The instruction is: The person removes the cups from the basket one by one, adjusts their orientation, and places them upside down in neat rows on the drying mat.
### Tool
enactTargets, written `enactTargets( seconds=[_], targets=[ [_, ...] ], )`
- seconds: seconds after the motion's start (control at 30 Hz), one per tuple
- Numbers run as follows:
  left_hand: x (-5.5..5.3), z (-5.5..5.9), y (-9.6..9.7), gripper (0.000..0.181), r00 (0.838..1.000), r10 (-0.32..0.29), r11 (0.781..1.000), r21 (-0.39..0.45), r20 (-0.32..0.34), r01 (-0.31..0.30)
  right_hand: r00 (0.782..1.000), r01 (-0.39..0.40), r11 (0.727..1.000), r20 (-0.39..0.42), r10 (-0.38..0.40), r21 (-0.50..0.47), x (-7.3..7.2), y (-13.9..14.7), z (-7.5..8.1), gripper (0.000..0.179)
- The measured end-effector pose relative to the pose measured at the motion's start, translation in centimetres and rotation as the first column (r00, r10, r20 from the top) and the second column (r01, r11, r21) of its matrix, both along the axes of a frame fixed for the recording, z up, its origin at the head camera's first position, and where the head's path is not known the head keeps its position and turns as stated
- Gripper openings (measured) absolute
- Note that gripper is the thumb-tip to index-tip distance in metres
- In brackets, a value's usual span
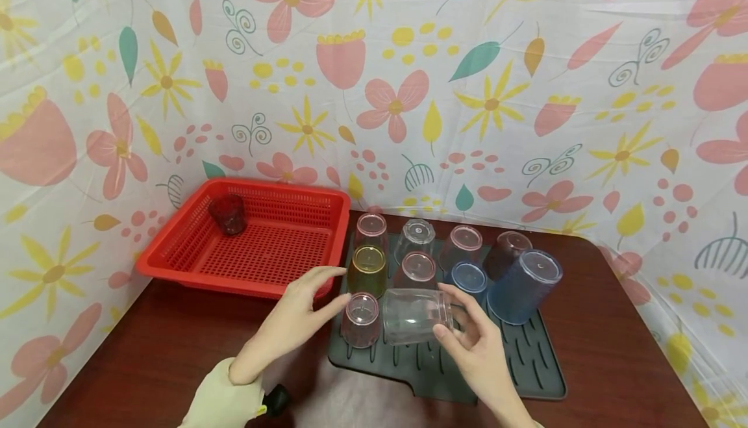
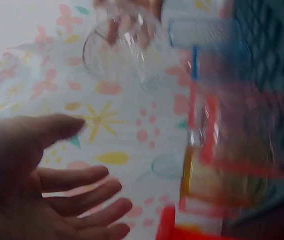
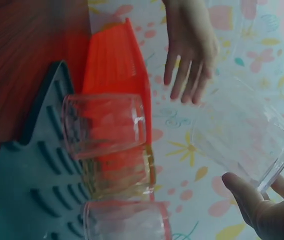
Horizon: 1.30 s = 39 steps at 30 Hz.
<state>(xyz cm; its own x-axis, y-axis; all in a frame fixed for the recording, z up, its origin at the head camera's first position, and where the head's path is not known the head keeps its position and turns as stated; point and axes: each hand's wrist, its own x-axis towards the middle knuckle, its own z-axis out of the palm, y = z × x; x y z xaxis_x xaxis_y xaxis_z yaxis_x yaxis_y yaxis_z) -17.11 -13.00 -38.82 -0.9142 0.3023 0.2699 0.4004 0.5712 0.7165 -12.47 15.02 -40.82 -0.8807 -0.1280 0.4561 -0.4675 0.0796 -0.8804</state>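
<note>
A clear drinking glass point(image 1: 413, 316) lies tipped on its side in the air above the grey drying mat point(image 1: 429, 371). My right hand point(image 1: 474, 345) grips it at one end, with the thumb and fingers on either side, as the right wrist view also shows. My left hand point(image 1: 295, 316) is apart from that glass, its fingers extended and holding nothing. It is nearest to a small pinkish glass point(image 1: 360, 325) and an amber glass point(image 1: 367, 277), both upside down on the mat. In the left wrist view the left fingers point(image 2: 87, 202) are spread, thumb raised.
Several more upturned glasses fill the back of the mat, including a short blue one point(image 1: 467, 278) and a tall blue one point(image 1: 522, 291) at the right. A red plastic basket point(image 1: 234, 283) stands at the left with a dark red glass point(image 1: 229, 214) inside. A flowered cloth point(image 1: 403, 149) hangs behind.
</note>
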Motion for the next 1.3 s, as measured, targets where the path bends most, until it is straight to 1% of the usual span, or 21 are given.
enactTargets(
  seconds=[0.03,0.1,0.17,0.23,0.33,0.43,0.5,0.6,0.67,0.8,0.93,1.0,1.13,1.3],
  targets=[
    [-0.2,-0.2,-0.2,0.044,0.999,0.036,0.999,-0.037,-0.04,-0.037,1.0,0.005,1.0,-0.001,-0.005,0.003,0.0,0.1,-0.1,0.053],
    [-0.5,-0.7,-0.4,0.042,0.99,0.09,0.989,-0.106,-0.106,-0.101,1.0,0.021,1.0,0.001,-0.021,0.012,0.0,0.3,-0.3,0.054],
    [-0.8,-1.2,-0.6,0.042,0.982,0.124,0.975,-0.165,-0.146,-0.147,0.999,0.041,0.999,0.003,-0.041,0.026,-0.1,0.4,-0.6,0.054],
    [-1.0,-1.7,-0.8,0.04,0.975,0.14,0.962,-0.209,-0.175,-0.176,0.997,0.076,0.996,0.018,-0.077,0.047,-0.1,0.5,-0.8,0.054],
    [-1.1,-2.4,-1.0,0.033,0.965,0.148,0.946,-0.252,-0.215,-0.201,0.991,0.124,0.989,0.038,-0.128,0.084,-0.1,0.6,-1.0,0.054],
    [-1.2,-3.0,-1.1,0.026,0.951,0.151,0.933,-0.279,-0.27,-0.227,0.985,0.162,0.981,0.05,-0.168,0.108,-0.2,0.6,-1.3,0.053],
    [-1.2,-3.3,-1.2,0.024,0.941,0.155,0.927,-0.284,-0.301,-0.243,0.983,0.172,0.978,0.044,-0.178,0.117,-0.3,0.7,-1.5,0.054],
    [-1.3,-3.7,-1.3,0.022,0.929,0.153,0.93,-0.268,-0.336,-0.251,0.982,0.182,0.974,0.026,-0.187,0.133,-0.4,0.8,-1.8,0.055],
    [-1.3,-3.8,-1.4,0.022,0.924,0.148,0.934,-0.257,-0.352,-0.247,0.98,0.194,0.968,0.015,-0.199,0.157,-0.5,0.9,-2.0,0.055],
    [-1.4,-3.9,-1.4,0.021,0.915,0.129,0.937,-0.254,-0.382,-0.238,0.969,0.231,0.941,0.027,-0.245,0.248,-0.7,0.9,-2.4,0.057],
    [-1.4,-3.8,-1.2,0.02,0.904,0.122,0.935,-0.257,-0.409,-0.242,0.964,0.239,0.916,0.032,-0.263,0.322,-0.9,0.8,-2.6,0.061],
    [-1.4,-3.8,-1.2,0.02,0.899,0.122,0.934,-0.257,-0.422,-0.247,0.964,0.243,0.909,0.019,-0.265,0.338,-0.9,0.7,-2.7,0.064],
    [-1.4,-3.9,-1.2,0.02,0.894,0.125,0.935,-0.252,-0.43,-0.251,0.963,0.256,0.903,-0.003,-0.271,0.344,-1.1,0.4,-3.0,0.071],
    [-1.5,-4.3,-1.3,0.02,0.887,0.132,0.936,-0.238,-0.442,-0.258,0.965,0.247,0.898,-0.008,-0.262,0.365,-1.5,0.2,-3.5,0.073]
  ],
)
